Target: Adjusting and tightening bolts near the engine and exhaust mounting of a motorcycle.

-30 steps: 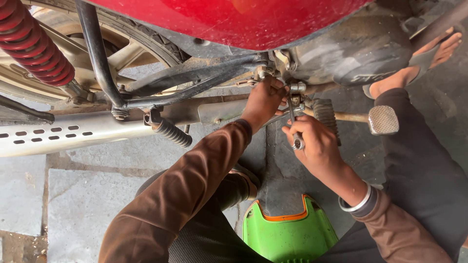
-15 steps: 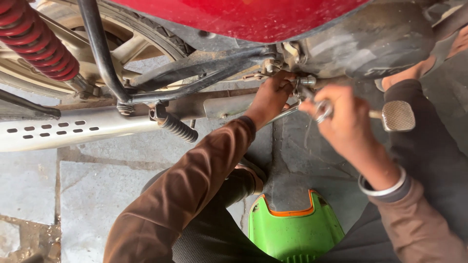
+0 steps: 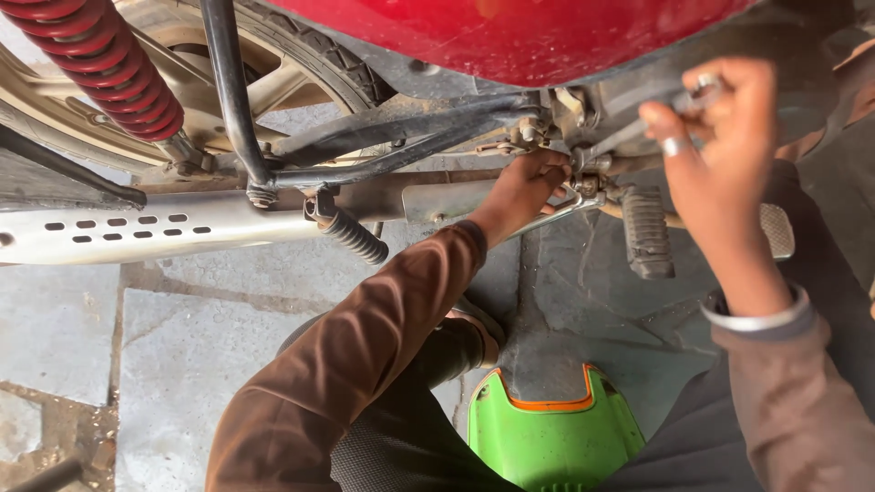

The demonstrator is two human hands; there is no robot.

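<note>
Grey stone paving [image 3: 182, 310] lies beneath a red motorcycle [image 3: 510, 36]. The left hand [image 3: 524, 187] pinches a fitting [image 3: 583, 187] by the footpeg [image 3: 645, 232]. The right hand [image 3: 720, 146] grips a metal tool [image 3: 638, 128].

Footrest [image 3: 645, 232] and frame tubes [image 3: 401, 146] crowd bolt [image 3: 583, 164]

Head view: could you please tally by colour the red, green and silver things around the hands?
Red: 2, spring, tank
Green: 1, stool
Silver: 3, exhaust, tool in the right hand, bangle
Total: 6
The left hand touches the fittings by the footpeg.
</note>
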